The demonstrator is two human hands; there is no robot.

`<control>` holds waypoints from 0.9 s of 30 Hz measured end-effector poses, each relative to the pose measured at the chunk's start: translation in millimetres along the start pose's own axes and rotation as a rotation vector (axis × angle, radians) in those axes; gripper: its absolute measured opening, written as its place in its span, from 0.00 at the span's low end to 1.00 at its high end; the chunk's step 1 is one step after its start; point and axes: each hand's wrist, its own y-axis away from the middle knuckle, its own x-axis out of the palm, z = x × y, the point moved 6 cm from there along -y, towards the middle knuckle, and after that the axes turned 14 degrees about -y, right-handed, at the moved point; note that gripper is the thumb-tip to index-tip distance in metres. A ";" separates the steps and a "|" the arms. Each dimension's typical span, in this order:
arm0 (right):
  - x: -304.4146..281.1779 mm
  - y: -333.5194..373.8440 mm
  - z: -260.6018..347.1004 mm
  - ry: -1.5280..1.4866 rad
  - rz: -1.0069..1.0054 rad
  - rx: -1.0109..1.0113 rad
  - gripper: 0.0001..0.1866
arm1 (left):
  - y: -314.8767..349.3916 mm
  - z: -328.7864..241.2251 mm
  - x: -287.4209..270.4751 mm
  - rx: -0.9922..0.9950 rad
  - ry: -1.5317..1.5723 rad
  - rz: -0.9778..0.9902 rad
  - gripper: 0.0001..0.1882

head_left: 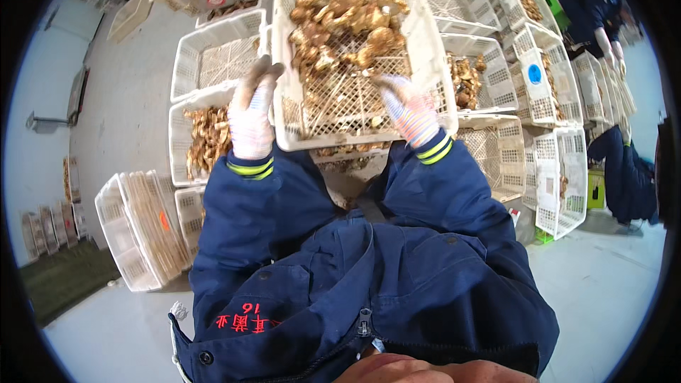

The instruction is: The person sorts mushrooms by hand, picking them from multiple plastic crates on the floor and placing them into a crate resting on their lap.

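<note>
A white plastic crate stands before me, with a heap of brown mushrooms mostly in its far half. Its lattice floor shows through in the near half. My left hand, in a striped knit glove with dark fingertips, is beside the crate's left wall. Its fingers stretch upward, somewhat blurred, with nothing visible in them; whether they touch the wall I cannot tell. My right hand, gloved alike, reaches over the crate's near right part. Its extended fingers point toward the mushrooms, and I see nothing held.
On the left sit a crate with mushrooms, a crate with bare lattice and a stack of crates. Crates holding mushrooms line the right side. Another person in dark clothing works at the far right.
</note>
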 end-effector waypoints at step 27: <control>23.6 -77.3 9.4 0.276 0.127 -0.065 0.30 | -34.3 107.9 106.8 -0.633 0.381 0.548 0.26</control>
